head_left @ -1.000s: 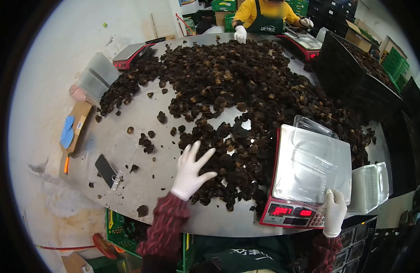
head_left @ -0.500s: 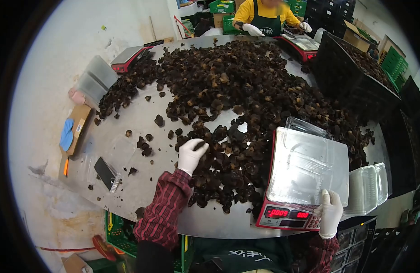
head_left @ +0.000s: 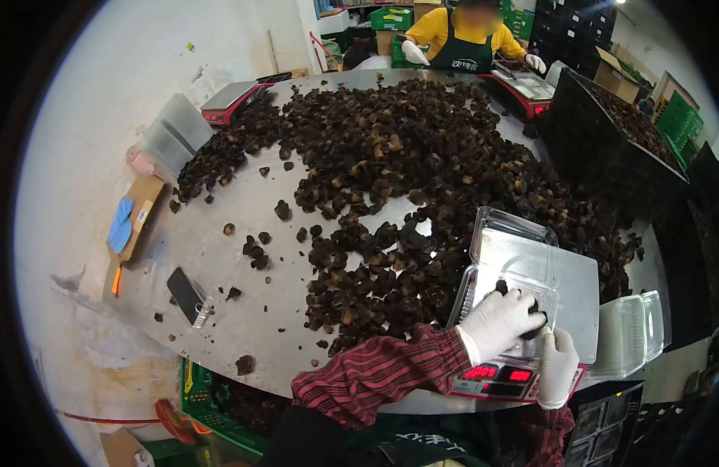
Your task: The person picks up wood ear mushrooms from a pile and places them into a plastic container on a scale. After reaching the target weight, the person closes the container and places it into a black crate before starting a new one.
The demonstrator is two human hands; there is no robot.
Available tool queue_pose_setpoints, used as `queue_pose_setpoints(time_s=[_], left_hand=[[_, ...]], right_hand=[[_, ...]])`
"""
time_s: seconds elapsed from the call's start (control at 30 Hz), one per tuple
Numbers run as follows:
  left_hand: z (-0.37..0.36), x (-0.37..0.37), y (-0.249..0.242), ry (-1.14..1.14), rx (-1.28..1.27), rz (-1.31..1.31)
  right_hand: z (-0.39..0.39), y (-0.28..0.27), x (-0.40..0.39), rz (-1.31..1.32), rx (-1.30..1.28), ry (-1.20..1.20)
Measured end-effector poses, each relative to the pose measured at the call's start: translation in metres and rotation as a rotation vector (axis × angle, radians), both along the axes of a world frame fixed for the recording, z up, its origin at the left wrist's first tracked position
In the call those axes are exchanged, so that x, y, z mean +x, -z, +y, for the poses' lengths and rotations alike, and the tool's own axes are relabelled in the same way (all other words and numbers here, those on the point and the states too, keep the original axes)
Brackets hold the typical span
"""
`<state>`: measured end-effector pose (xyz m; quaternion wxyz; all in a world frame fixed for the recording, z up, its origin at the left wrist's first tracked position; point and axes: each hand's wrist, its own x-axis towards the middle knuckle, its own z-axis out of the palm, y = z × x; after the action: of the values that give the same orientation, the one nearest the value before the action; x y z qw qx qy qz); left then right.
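My left hand (head_left: 501, 321), in a white glove, is over an open clear plastic clamshell box (head_left: 515, 233) with its fingers curled around dark wood ear mushrooms (head_left: 534, 325). The box lies on the steel plate of a red electronic scale (head_left: 581, 284), its hinged lid folded back. At the box's near right corner my gloved right hand (head_left: 559, 366) pinches the edge. The loose heap of brown-black mushrooms (head_left: 375, 148) spreads over the metal table to the left of and beyond the scale. My left hand partly hides the inside of the box and the red display.
Stacked clear boxes (head_left: 620, 335) stand right of the scale. A phone (head_left: 186, 296) and a cardboard box (head_left: 137, 214) lie on the left. A black crate (head_left: 601, 140) of mushrooms stands at right. Across the table, a person in a dark apron (head_left: 464, 50) works beside another scale.
My left hand has moved right from the mushroom heap to the box, carrying mushrooms. My right hand stays at the box's corner. The view has shifted slightly.
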<state>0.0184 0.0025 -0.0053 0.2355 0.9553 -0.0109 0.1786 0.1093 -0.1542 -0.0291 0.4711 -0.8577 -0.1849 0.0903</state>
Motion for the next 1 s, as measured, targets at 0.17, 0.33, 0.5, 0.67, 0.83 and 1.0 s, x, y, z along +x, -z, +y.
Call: queue_pose_setpoints(time_s=[0.17, 0.33, 0.5, 0.67, 0.83, 1.0], left_hand=[[0.028, -0.024, -0.018, 0.123, -0.214, -0.279], [0.158, -0.083, 0.043, -0.628, 0.135, -0.169], [0.199, -0.120, 0.116, -0.805, 0.377, 0.259], [0.206, -0.115, 0.136, -0.727, 0.098, 0.108], [0.200, -0.111, 0.093, -0.749, -0.365, -0.188], [0.098, -0.062, -0.017, -0.319, -0.356, -0.349]], right_hand=[[-0.007, 0.005, 0.010, -0.175, 0.025, -0.072], [-0.011, -0.007, 0.009, 0.115, 0.098, 0.020], [-0.009, -0.014, 0.003, 0.125, 0.112, -0.002], [-0.001, -0.018, 0.000, 0.124, 0.061, -0.012], [-0.004, -0.015, 0.004, -0.004, -0.019, -0.076], [-0.001, -0.012, 0.004, -0.091, -0.032, -0.096]])
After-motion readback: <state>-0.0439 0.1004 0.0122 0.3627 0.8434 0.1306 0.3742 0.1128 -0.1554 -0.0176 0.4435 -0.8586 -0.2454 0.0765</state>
